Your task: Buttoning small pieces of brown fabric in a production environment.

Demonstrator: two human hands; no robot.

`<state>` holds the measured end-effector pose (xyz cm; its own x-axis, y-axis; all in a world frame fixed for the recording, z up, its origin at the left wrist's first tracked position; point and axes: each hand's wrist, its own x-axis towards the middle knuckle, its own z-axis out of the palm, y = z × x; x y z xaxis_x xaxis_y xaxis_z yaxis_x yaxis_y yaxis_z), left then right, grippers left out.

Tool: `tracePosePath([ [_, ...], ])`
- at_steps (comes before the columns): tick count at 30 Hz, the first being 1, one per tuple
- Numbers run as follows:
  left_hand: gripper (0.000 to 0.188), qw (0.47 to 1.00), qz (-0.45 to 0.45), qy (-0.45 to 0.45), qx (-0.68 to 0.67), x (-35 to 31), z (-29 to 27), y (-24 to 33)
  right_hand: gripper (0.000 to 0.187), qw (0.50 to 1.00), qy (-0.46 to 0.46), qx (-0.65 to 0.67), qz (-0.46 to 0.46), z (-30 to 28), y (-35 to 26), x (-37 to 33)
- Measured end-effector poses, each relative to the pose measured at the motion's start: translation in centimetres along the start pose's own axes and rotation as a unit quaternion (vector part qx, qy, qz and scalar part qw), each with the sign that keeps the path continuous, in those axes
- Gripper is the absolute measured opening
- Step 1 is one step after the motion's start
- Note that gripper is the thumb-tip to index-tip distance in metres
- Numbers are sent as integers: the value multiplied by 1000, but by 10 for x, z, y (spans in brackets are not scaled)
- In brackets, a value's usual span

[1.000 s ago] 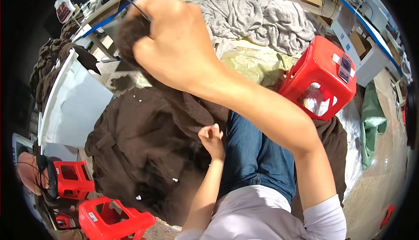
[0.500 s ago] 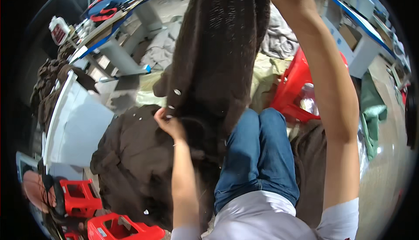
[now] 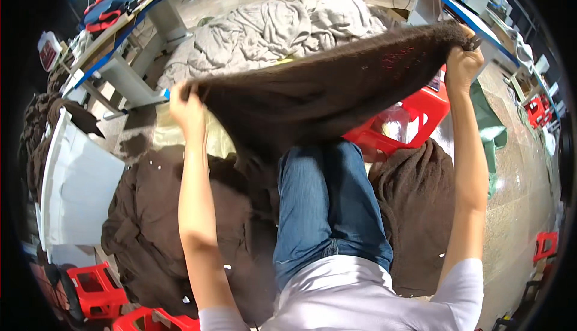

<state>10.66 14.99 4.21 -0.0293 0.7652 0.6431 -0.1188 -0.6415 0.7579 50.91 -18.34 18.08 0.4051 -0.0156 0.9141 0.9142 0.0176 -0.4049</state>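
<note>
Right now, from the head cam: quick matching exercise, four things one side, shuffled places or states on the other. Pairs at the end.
Things
1. left hand
2. right hand
3. white bin
4. pale grey cloth

Places or states
A. heaped beyond the held brown cloth
B. gripping the held cloth's right end
C. left of the brown heap
D. gripping the held cloth's left end

Pairs: 1-D, 2-B, 3-C, 4-A
</note>
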Motion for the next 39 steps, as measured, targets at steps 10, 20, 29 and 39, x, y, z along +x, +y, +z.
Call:
tracePosePath([
  [10, 9, 988, -79, -134, -18, -12, 85, 77, 27, 986, -83, 67, 126, -18, 38, -80],
  [20, 36, 874, -27, -470, 120, -312, -60, 79, 27, 765, -240, -255, 540, -271, 89, -310],
  [29, 12, 939, -334, -80, 34, -358, -55, 75, 19, 810, -230, -122, 526, -242, 31, -400],
  [39, 22, 922, -381, -69, 7, -342, -37, 76, 13, 806, -299, 142, 491, -130, -97, -350],
])
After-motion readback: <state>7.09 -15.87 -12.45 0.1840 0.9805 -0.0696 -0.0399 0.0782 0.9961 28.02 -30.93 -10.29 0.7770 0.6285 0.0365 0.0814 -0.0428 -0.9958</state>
